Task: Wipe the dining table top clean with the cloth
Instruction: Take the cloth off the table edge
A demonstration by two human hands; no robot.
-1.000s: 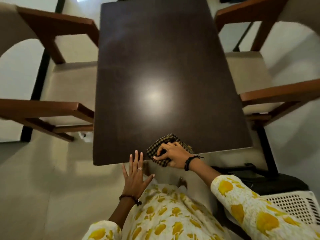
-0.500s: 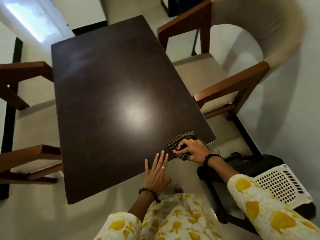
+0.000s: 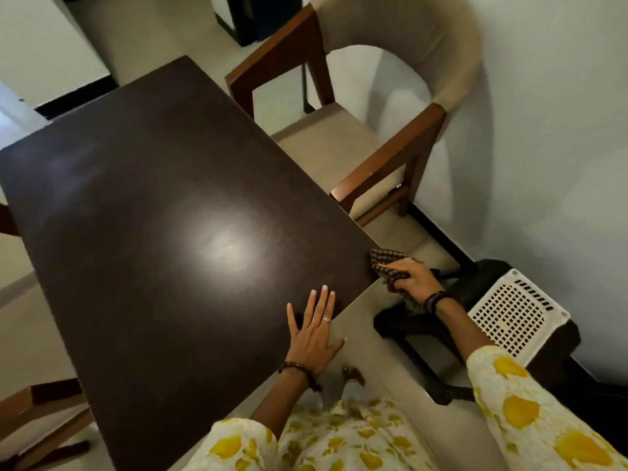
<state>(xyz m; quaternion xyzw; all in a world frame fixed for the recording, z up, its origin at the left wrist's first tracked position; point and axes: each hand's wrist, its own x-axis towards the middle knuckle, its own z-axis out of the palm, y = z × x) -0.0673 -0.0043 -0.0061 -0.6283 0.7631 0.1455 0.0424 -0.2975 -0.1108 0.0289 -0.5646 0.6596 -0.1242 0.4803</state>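
Observation:
The dark brown dining table top [image 3: 163, 212] fills the middle of the view, with a bright glare patch near its centre. My right hand [image 3: 413, 278] grips a dark checked cloth [image 3: 385, 263] at the table's near right corner, partly off the edge. My left hand [image 3: 314, 334] lies flat with fingers spread on the near edge of the table, holding nothing.
A wooden armchair with a beige seat [image 3: 367, 130] stands along the right side of the table. Another chair's wooden frame [image 3: 37, 419] shows at the lower left. A white perforated basket [image 3: 513, 314] on a dark stand sits on the floor at right, by the wall.
My right hand has slid the cloth rightward along the near edge to the table's right corner. The view has swung to the right; my left hand stays flat on the near edge.

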